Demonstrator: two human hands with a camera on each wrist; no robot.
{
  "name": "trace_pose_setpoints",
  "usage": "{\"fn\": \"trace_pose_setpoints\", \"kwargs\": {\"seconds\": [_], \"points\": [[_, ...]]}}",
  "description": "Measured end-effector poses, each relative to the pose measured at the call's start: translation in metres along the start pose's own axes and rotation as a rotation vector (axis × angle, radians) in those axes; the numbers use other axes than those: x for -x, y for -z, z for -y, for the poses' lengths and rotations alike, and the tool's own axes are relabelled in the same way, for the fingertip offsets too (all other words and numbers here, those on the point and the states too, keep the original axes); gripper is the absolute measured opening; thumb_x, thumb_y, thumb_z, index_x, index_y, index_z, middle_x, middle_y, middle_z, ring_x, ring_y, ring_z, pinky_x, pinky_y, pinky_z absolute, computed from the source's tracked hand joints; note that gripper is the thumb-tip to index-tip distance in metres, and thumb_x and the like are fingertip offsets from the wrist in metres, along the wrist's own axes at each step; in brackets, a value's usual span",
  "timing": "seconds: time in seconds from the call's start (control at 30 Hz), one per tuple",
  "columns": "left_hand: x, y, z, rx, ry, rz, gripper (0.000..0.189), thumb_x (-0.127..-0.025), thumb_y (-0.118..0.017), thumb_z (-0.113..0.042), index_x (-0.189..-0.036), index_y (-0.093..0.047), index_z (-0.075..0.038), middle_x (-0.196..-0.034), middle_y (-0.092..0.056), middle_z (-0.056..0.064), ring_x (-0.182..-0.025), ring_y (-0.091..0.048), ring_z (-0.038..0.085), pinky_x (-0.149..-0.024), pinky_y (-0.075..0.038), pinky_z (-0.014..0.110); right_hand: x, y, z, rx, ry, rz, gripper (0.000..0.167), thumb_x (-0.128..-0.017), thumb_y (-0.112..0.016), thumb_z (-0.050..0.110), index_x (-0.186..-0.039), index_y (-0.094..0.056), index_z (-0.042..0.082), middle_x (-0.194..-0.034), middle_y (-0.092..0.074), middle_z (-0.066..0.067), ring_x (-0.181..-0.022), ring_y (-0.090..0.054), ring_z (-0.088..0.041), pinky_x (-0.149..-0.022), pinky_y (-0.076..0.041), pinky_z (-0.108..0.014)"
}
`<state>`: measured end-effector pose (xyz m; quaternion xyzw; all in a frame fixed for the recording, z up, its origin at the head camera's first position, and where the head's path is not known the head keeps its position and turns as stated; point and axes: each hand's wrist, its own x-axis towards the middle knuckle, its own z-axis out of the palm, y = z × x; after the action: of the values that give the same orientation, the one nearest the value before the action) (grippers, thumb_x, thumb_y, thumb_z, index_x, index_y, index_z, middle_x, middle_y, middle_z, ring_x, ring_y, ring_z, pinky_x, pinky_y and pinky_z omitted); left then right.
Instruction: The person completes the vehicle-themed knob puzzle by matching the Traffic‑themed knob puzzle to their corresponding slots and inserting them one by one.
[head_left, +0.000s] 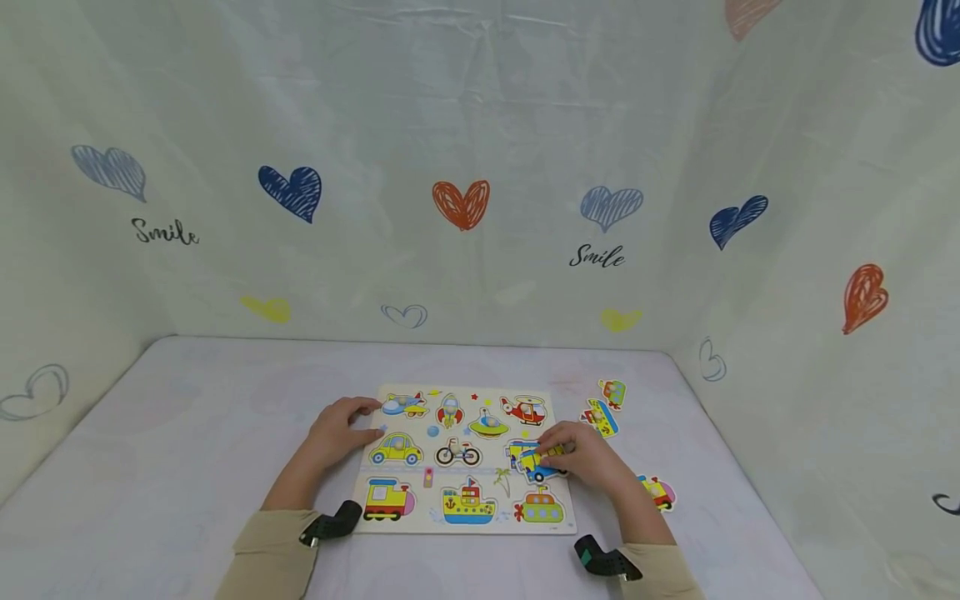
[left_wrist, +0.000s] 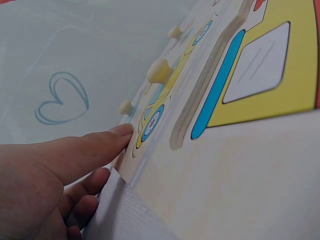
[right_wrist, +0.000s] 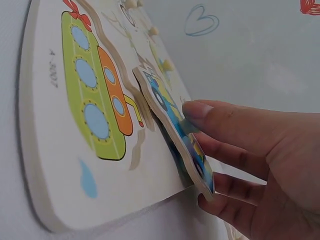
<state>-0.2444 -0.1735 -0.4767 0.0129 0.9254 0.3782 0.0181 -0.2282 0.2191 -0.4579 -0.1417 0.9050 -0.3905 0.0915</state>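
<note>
A wooden peg puzzle board [head_left: 468, 518] printed with vehicles lies flat on the table. My right hand [head_left: 588, 457] pinches a blue-and-yellow vehicle puzzle piece [right_wrist: 172, 112] by its knob. That piece is tilted over its matching picture, covering part of it in the head view. Fingertips of the right hand are also at the piece's edge. My left hand [head_left: 333, 435] rests at the board's left edge, thumb beside the yellow car piece [head_left: 396, 449] and fingers extended. Next to the held piece is the recessed submarine picture [right_wrist: 87, 85].
Right of the board lie a loose submarine piece [head_left: 613, 393], a ship piece [head_left: 601, 418] and a train piece [head_left: 660, 493], the last partly behind the right forearm. Several knobbed pieces sit in the board, including a helicopter [head_left: 527, 411]. A heart-printed curtain [head_left: 480, 275] encloses the table.
</note>
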Motion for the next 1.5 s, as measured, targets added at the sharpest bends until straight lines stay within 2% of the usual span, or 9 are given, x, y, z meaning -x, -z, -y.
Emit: {"fn": "trace_pose_setpoints", "kwargs": {"seconds": [0.27, 0.67, 0.93, 1.17, 1.5], "points": [[0.0, 0.0, 0.002, 0.001, -0.009, -0.004, 0.047, -0.081, -0.078, -0.016, -0.124, -0.062, -0.002, -0.113, -0.058, 0.014, -0.108, -0.051, 0.036, -0.094, -0.043, 0.054, -0.001, 0.001, -0.003, 0.037, 0.024, 0.026, 0.012, -0.082, -0.077, 0.009, -0.092, -0.079, 0.016, -0.104, -0.064, 0.004, -0.106, -0.056, -0.024, -0.091, -0.047, -0.047], [0.001, 0.0, 0.001, -0.004, -0.013, -0.003, 0.048, -0.081, -0.078, -0.016, -0.124, -0.062, -0.002, -0.113, -0.059, 0.014, -0.108, -0.052, 0.036, -0.094, -0.043, 0.054, -0.001, -0.005, 0.003, 0.077, -0.023, -0.044, 0.012, -0.083, -0.076, 0.008, -0.087, -0.078, 0.019, -0.099, -0.061, 0.007, -0.1, -0.054, -0.019, -0.088, -0.048, -0.041], [0.0, 0.0, 0.001, -0.014, -0.014, -0.005, 0.047, -0.081, -0.078, -0.016, -0.124, -0.062, -0.003, -0.112, -0.059, 0.013, -0.106, -0.052, 0.035, -0.092, -0.044, 0.053, -0.002, -0.011, 0.002, 0.179, 0.078, -0.123, 0.013, -0.081, -0.079, 0.009, -0.086, -0.077, 0.02, -0.097, -0.058, 0.011, -0.098, -0.054, -0.017, -0.087, -0.048, -0.043], [0.0, 0.001, 0.0, -0.016, -0.02, -0.009, 0.047, -0.081, -0.078, -0.016, -0.123, -0.063, -0.003, -0.111, -0.059, 0.013, -0.105, -0.051, 0.034, -0.09, -0.044, 0.053, -0.004, -0.014, 0.003, 0.154, 0.074, -0.125, 0.015, -0.08, -0.079, 0.007, -0.084, -0.076, 0.021, -0.096, -0.058, 0.011, -0.098, -0.054, -0.017, -0.089, -0.047, -0.044], [0.0, 0.0, 0.001, -0.013, -0.026, -0.01, 0.047, -0.081, -0.077, -0.017, -0.123, -0.062, -0.003, -0.111, -0.059, 0.013, -0.105, -0.051, 0.034, -0.09, -0.044, 0.053, -0.004, -0.015, 0.003, 0.112, 0.068, -0.115, 0.014, -0.081, -0.079, 0.008, -0.084, -0.076, 0.02, -0.096, -0.058, 0.01, -0.096, -0.054, -0.016, -0.084, -0.047, -0.04]]}}
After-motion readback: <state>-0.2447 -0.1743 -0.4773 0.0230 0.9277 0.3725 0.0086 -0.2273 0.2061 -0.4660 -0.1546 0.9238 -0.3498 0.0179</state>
